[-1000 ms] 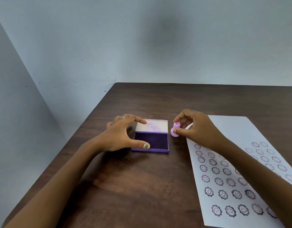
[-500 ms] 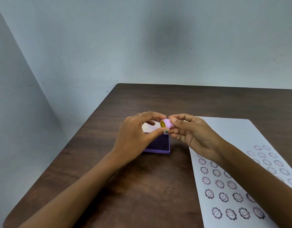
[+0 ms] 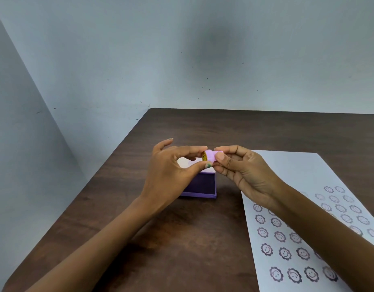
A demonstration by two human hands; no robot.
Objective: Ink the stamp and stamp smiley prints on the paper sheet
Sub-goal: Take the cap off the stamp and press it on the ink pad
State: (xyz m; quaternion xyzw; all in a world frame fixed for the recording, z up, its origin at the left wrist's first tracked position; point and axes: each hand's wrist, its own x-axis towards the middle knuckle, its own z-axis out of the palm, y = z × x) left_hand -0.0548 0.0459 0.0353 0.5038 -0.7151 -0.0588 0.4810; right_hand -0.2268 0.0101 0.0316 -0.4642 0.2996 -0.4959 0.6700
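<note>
Head view. The pink stamp (image 3: 211, 156) is held in the air above the open purple ink pad (image 3: 199, 183), lying on its side with its long axis roughly horizontal. Its yellow smiley end faces left, toward the left hand (image 3: 171, 173).

Right hand (image 3: 243, 171): thumb and fingers are closed around the right-hand portion of the stamp body, gripping it firmly. The remaining fingers are curled under the stamp.

Left hand: the thumb tip and the forefinger tip are pinched narrowly against the left end of the stamp, one below and one above the yellow face. The thumb nail carries green polish. The other fingers are raised and spread, touching nothing. Both hands therefore hold the same stamp from opposite ends.

Ink pad: it rests on the dark wooden table (image 3: 203, 239), directly below the hands. Its lid is folded back at the far side, showing a pale inner surface; the dark violet pad surface faces up. The left hand covers part of the case.

Paper sheet (image 3: 291, 165): a white sheet lies flat on the table to the right of the ink pad, not touching it. Rows of flower-edged smiley prints (image 3: 285, 252) cover its near portion; the far portion is blank. The right forearm crosses above the printed area.
</note>
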